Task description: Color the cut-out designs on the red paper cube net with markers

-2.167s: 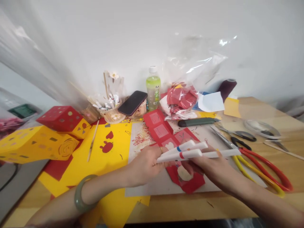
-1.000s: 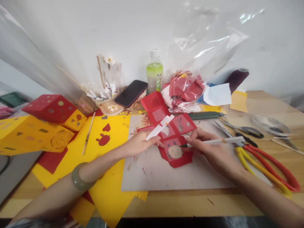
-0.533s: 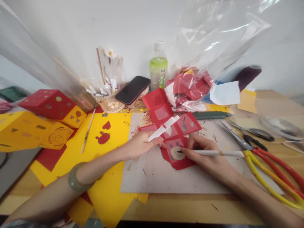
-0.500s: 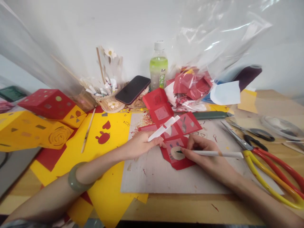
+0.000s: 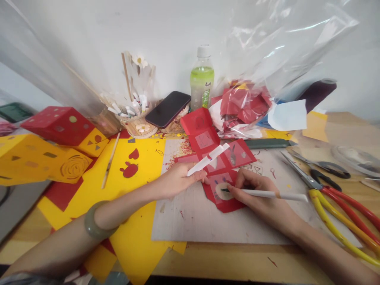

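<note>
Dark-tipped marker (image 5: 291,196) in My Grip, Red Paper (image 5: 226,162) Beneath It

My right hand (image 5: 264,204) is closed on the dark-tipped marker, thumb and forefinger pinching it low, its white barrel lying out to the right. The tip is over the pale round patch (image 5: 221,195) on the lowest panel of the red paper – whether it touches, I can't tell. Dark blue marks stand above that patch.

My left hand (image 5: 176,180) is closed too, around a small bunch of white markers (image 5: 208,160) slanting up across the middle panels; a bit of red shows on one, and I can read no lettering on them. My left fingertips are at the left edge of the lowest panel.

The red paper lies unfolded on the grey board (image 5: 192,221), between my hands, with a rabbit-like shape on its right-hand panel.

For writing, there's the bottle (image 5: 202,81) behind: dark characters by its shoulder and pale ones on a green strip, too small for me to make out. The phone (image 5: 168,109) beside it has a dark screen. To the left, the yellow sheet (image 5: 145,188) carries a red heart and small outlined shapes – drawings, not words. To the right lie the big scissors (image 5: 311,182), with red and yellow handles.
</note>
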`<state>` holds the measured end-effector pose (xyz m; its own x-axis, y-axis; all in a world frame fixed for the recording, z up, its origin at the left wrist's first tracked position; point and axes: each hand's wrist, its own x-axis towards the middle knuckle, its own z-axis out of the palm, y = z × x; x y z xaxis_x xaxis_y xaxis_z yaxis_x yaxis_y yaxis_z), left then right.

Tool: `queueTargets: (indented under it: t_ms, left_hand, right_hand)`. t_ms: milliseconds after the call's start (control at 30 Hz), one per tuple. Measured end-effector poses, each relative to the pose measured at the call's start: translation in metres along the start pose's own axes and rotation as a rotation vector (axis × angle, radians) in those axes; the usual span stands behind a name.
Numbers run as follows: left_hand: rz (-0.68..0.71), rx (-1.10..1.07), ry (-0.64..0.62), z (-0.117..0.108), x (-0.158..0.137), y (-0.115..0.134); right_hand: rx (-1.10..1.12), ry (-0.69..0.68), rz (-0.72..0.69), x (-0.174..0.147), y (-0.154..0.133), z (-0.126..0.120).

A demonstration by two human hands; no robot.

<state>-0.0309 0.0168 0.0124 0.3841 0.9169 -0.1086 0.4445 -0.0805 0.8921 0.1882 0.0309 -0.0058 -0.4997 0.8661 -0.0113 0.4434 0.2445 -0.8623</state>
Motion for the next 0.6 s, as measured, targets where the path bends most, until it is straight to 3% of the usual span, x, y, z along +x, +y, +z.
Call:
queueTargets:
  t_ms: [600]
  left_hand:
    - [-0.017,0.024,0.000,-0.0006,-0.0003,0.0009]
  right_hand:
    - [-0.004,-0.002,0.000,-0.0020,0.0014,-0.0015]
